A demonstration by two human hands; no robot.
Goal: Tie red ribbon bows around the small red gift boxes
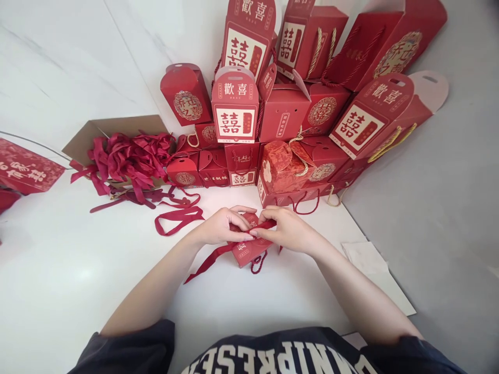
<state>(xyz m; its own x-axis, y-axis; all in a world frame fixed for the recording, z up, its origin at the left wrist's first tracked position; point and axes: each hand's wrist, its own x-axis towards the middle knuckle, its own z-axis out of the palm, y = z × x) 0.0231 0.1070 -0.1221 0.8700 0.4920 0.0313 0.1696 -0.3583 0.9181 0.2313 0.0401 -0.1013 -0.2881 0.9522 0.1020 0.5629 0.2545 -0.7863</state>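
A small red gift box (244,253) with pale printed characters lies on the white table in front of me. Both hands meet over its top, working a dark red ribbon (214,259) that crosses the box. My left hand (226,226) has its thumb and fingers closed at the ribbon on the box's left side. Opposite it, my right hand (286,228) pinches the ribbon, and a loop shows by its fingers. One ribbon tail trails to the lower left. Below the box hangs a twisted red cord (258,262). My fingers hide the crossing itself.
Behind, several red gift boxes (236,117) are stacked against the wall. A cardboard box (120,123) at the left overflows with red ribbons (128,156). A loose ribbon (177,223) lies before it. White paper (364,257) lies at the right table edge.
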